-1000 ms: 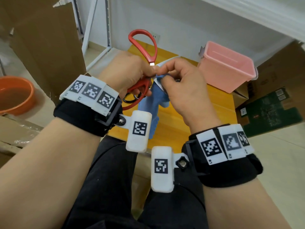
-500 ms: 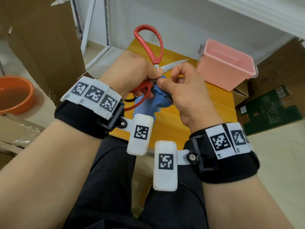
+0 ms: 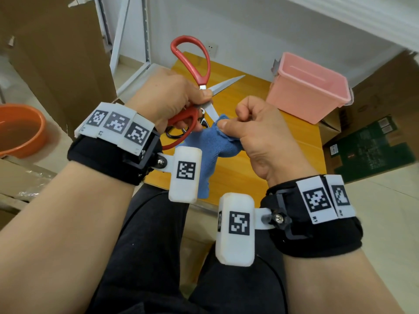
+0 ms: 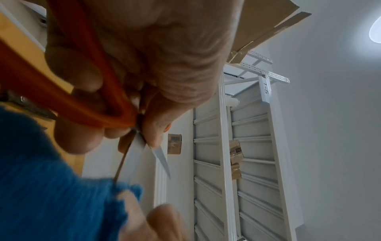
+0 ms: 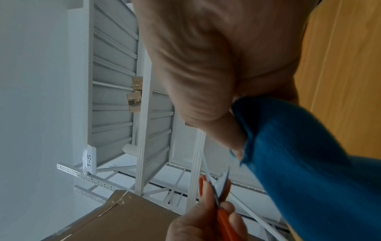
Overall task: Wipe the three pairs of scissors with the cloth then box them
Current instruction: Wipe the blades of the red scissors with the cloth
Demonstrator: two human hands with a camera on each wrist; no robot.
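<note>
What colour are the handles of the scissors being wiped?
Red, on the scissors; the head view shows it best.

We are wearing black fabric wristbands (image 3: 108, 155) on both bare forearms, each carrying a row of white tiles printed with black square codes. White rounded camera pods (image 3: 235, 227), each bearing one code, are hanging from screwed black brackets. We are wearing dark grey trousers (image 3: 154, 245).

A white tag (image 4: 266, 88) on the white metal shelving rack (image 4: 214, 146) is showing "1-5"; print on the cardboard boxes is staying too small to read.
</note>
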